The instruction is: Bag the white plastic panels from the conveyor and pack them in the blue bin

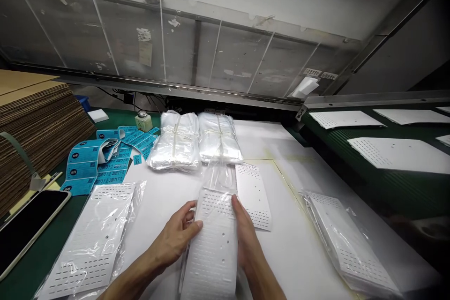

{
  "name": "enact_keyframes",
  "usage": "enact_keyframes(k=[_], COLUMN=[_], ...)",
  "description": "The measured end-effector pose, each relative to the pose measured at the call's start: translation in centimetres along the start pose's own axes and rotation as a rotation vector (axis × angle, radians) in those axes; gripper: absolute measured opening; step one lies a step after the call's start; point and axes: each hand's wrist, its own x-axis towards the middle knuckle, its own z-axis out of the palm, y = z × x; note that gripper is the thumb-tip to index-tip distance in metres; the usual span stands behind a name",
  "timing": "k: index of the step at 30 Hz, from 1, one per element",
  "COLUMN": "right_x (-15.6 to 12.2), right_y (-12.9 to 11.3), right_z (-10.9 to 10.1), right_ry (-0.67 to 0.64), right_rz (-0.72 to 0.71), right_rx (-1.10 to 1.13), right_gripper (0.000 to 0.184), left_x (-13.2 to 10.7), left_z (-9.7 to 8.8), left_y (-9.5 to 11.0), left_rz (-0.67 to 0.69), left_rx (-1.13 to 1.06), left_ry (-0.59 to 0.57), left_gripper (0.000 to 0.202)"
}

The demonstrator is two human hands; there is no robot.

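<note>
Between my two hands is a clear plastic bag with a stack of white slotted panels (pixel 213 243) inside, its loose top end (pixel 221 176) pointing away from me. My left hand (pixel 179 232) grips the left edge, thumb on top. On the right edge, my right hand (pixel 244 232) presses with its thumb near the upper corner. A loose white slotted panel (pixel 255 192) lies just beyond my right hand. To the left rests a bagged stack of panels (pixel 91 239), and another bagged stack (pixel 348 239) lies to the right.
Two tied bundles of clear bags (pixel 176 140) sit at the back. Blue label sheets (pixel 84 164), a small jar (pixel 143 121), a phone (pixel 31 225) and stacked cardboard (pixel 35 122) are at left. A green conveyor belt (pixel 337 150) at right carries several white panels (pixel 401 152).
</note>
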Motion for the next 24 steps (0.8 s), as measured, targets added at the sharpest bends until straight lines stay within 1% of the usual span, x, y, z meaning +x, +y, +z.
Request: enact_keyframes(k=[2, 3, 5, 6, 8, 9, 10, 11, 13, 15, 16, 18, 19, 21, 22, 24], right_x=[0.0, -0.3, -1.5, -2.2, -3.4, -3.7, -3.9, -3.9, -3.5, -3.0, -2.7, -2.4, -2.4, -2.5, -2.5, -2.7], right_y=[-2.5, -3.6, -5.0, -5.2, -4.5, -3.8, -3.0, -2.1, -0.5, 0.5, 0.8, 0.8, 0.5, -0.6, -1.3, -2.8], right_z=[1.4, 2.1, 3.3, 3.6, 3.6, 3.3, 2.9, 2.3, 1.1, -0.1, -0.6, -1.3, -1.5, -1.8, -1.9, -2.0], right_ry=[-0.039, -0.022, 0.086, 0.167, 0.325, 0.358, 0.361, 0.348, 0.321, 0.314, 0.309, 0.283, 0.261, 0.196, 0.162, 0.124], right_rz=[0.045, 0.021, -0.125, -0.227, -0.433, -0.494, -0.514, -0.496, -0.397, -0.334, -0.322, -0.312, -0.313, -0.335, -0.355, -0.4], right_rx=[-0.001, -0.02, -0.147, -0.227, -0.356, -0.397, -0.416, -0.419, -0.429, -0.434, -0.432, -0.437, -0.438, -0.423, -0.41, -0.379], right_gripper=[0.058, 0.055, 0.047, 0.044, 0.044, 0.047, 0.049, 0.051, 0.054, 0.055, 0.056, 0.057, 0.058, 0.058, 0.057, 0.053], left_x=[-0.1, -0.2, -0.5, -0.7, -1.2, -1.4, -1.6, -1.7, -1.7, -1.5, -1.2, -0.5, -0.1, 0.8, 1.2, 1.8], left_z=[0.5, 0.8, 1.1, 1.1, 0.6, 0.2, -0.4, -1.0, -2.2, -2.9, -2.9, -2.2, -1.6, -0.1, 0.6, 1.6], left_y=[1.7, 2.6, 4.2, 4.8, 5.4, 5.3, 5.2, 4.9, 4.5, 4.6, 4.9, 5.9, 6.4, 7.2, 7.4, 7.2], left_rz=[0.084, 0.134, 0.237, 0.286, 0.359, 0.38, 0.387, 0.381, 0.336, 0.29, 0.285, 0.312, 0.332, 0.36, 0.369, 0.388], left_rx=[0.048, 0.074, 0.141, 0.185, 0.28, 0.324, 0.36, 0.382, 0.4, 0.408, 0.412, 0.425, 0.423, 0.411, 0.408, 0.397], left_ry=[0.012, 0.01, -0.008, -0.025, -0.061, -0.079, -0.099, -0.113, -0.142, -0.178, -0.192, -0.208, -0.215, -0.217, -0.207, -0.171], left_gripper=[0.051, 0.051, 0.051, 0.05, 0.048, 0.047, 0.046, 0.047, 0.052, 0.064, 0.07, 0.074, 0.07, 0.055, 0.047, 0.04])
